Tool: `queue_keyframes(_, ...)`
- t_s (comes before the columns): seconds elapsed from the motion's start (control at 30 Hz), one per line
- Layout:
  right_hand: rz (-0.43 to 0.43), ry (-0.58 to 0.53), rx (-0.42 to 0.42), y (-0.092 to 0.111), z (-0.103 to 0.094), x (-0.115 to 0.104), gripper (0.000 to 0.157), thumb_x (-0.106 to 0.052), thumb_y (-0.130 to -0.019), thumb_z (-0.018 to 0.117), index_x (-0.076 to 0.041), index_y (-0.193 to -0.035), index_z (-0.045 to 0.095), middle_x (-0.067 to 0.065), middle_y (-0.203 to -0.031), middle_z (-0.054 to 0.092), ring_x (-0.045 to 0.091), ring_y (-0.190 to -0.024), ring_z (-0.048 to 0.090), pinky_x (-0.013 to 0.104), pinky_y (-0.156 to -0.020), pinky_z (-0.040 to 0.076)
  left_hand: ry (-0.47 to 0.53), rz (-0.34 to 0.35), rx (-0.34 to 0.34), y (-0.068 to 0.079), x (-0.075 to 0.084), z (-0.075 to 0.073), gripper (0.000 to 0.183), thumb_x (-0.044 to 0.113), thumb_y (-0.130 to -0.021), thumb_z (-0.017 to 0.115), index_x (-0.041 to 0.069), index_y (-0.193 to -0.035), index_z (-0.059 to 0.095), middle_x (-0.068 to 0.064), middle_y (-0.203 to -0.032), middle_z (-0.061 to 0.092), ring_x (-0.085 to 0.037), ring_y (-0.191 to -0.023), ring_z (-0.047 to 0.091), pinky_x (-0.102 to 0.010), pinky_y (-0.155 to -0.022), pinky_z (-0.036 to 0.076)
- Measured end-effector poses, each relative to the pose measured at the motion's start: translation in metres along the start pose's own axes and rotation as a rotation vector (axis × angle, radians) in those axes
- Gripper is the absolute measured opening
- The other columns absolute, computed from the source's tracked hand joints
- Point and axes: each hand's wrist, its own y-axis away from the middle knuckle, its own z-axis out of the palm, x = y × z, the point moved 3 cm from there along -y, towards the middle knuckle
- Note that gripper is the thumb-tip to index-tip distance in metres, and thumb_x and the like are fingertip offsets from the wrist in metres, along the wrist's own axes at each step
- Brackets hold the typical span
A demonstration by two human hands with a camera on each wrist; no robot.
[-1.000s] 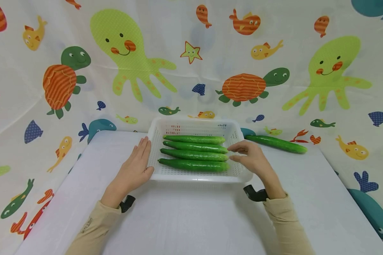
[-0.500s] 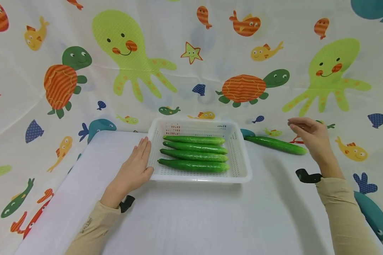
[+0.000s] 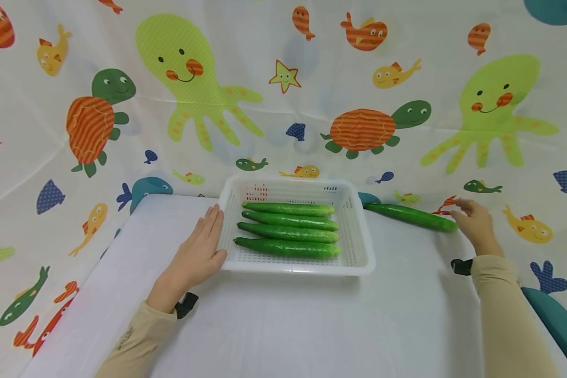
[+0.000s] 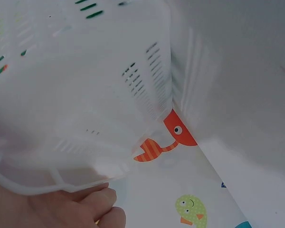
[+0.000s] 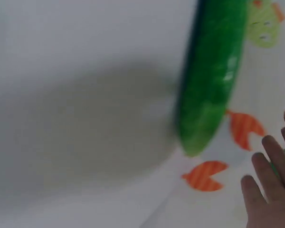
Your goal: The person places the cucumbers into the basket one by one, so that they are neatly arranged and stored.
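Several green cucumbers (image 3: 288, 232) lie side by side in a white perforated plastic basket (image 3: 293, 270). My left hand (image 3: 193, 257) rests with straight fingers along the basket's left side; in the left wrist view its curved rim (image 4: 33, 190) overlaps that hand (image 4: 90, 209). To the right of the basket, a single cucumber (image 3: 411, 216) lies on the table by the back curtain. Just beyond its right end is my right hand (image 3: 479, 226), fingers loosely bent and holding nothing. The right wrist view shows the spread fingers (image 5: 270, 175) apart from this cucumber (image 5: 211, 71).
A white table (image 3: 283, 325) stretches in front of the basket. Behind it hangs a curtain (image 3: 264, 31) printed with sea animals, close to the basket's back edge. Black wrist-worn devices (image 3: 462, 266) sit at both wrists.
My right hand has left the basket's right side, swung right, and come down by the loose cucumber's right end. The left hand stays against the basket.
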Motion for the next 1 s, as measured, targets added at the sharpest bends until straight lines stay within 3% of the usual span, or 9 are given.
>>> queue_keyframes(0.07, 0.005, 0.057, -0.064, 0.002, 0.006, 0.012, 0.051, -0.014, -0.099, 0.047, 0.015, -0.14, 0.039, 0.044, -0.14, 0.036, 0.061, -0.129, 0.032, 0.072, -0.101, 0.031, -0.004, 0.003, 0.006, 0.002, 0.001, -0.001, 0.079, 0.015, -0.088, 0.048, -0.012, -0.153, 0.011, -0.024, -0.163, 0.005, -0.036, -0.151, 0.005, -0.053, -0.121, 0.013)
queue_keyframes(0.2, -0.01, 0.176, -0.173, 0.008, 0.018, 0.032, 0.057, -0.011, -0.095, 0.054, 0.015, -0.142, 0.033, 0.048, -0.14, 0.03, 0.066, -0.127, 0.026, 0.076, -0.101, 0.025, -0.006, 0.009, 0.003, 0.004, 0.003, -0.003, 0.079, 0.015, -0.089, 0.047, -0.012, -0.153, 0.011, -0.024, -0.163, 0.005, -0.036, -0.151, 0.005, -0.052, -0.121, 0.013)
queue_keyframes(0.3, -0.057, 0.218, -0.211, 0.012, 0.023, 0.04, 0.061, -0.009, -0.09, 0.06, 0.018, -0.138, 0.035, 0.048, -0.135, 0.033, 0.066, -0.123, 0.029, 0.076, -0.099, 0.026, -0.006, 0.01, -0.005, 0.004, 0.004, -0.003, 0.078, 0.015, -0.089, 0.047, -0.012, -0.153, 0.011, -0.024, -0.163, 0.005, -0.036, -0.151, 0.004, -0.052, -0.121, 0.013)
queue_keyframes(0.47, -0.097, 0.186, -0.214, 0.02, 0.028, 0.043, 0.056, -0.006, -0.088, 0.065, 0.018, -0.133, 0.041, 0.045, -0.131, 0.039, 0.062, -0.12, 0.034, 0.074, -0.099, 0.028, -0.007, 0.005, -0.011, 0.004, 0.004, -0.004, 0.078, 0.014, -0.089, 0.046, -0.012, -0.153, 0.011, -0.024, -0.163, 0.004, -0.036, -0.151, 0.004, -0.051, -0.121, 0.012)
queue_keyframes(0.63, -0.049, 0.099, -0.228, 0.03, 0.027, 0.042, 0.054, -0.015, -0.091, 0.07, 0.011, -0.134, 0.049, 0.038, -0.131, 0.048, 0.054, -0.118, 0.043, 0.069, -0.095, 0.037, -0.007, 0.005, -0.01, 0.002, 0.002, -0.003, 0.077, 0.014, -0.09, 0.045, -0.012, -0.153, 0.011, -0.024, -0.163, 0.005, -0.036, -0.151, 0.004, -0.05, -0.121, 0.011)
queue_keyframes(0.8, 0.002, 0.007, -0.212, 0.041, 0.022, 0.039, 0.061, -0.03, -0.094, 0.068, 0.007, -0.138, 0.049, 0.032, -0.134, 0.048, 0.045, -0.114, 0.046, 0.056, -0.087, 0.043, 0.013, -0.004, -0.019, 0.0, 0.001, -0.003, 0.076, 0.014, -0.09, 0.044, -0.012, -0.153, 0.01, -0.024, -0.164, 0.003, -0.035, -0.151, 0.002, -0.05, -0.122, 0.009)
queue_keyframes(1.0, 0.108, -0.203, -0.117, 0.065, 0.016, 0.033, 0.064, -0.038, -0.096, 0.063, 0.001, -0.144, 0.047, 0.009, -0.125, 0.046, 0.02, -0.103, 0.043, 0.018, -0.077, 0.042, 0.022, -0.018, -0.032, -0.001, 0.004, -0.005, 0.077, 0.014, -0.09, 0.045, -0.012, -0.153, 0.009, -0.023, -0.164, 0.002, -0.035, -0.151, 0.001, -0.05, -0.122, 0.009)
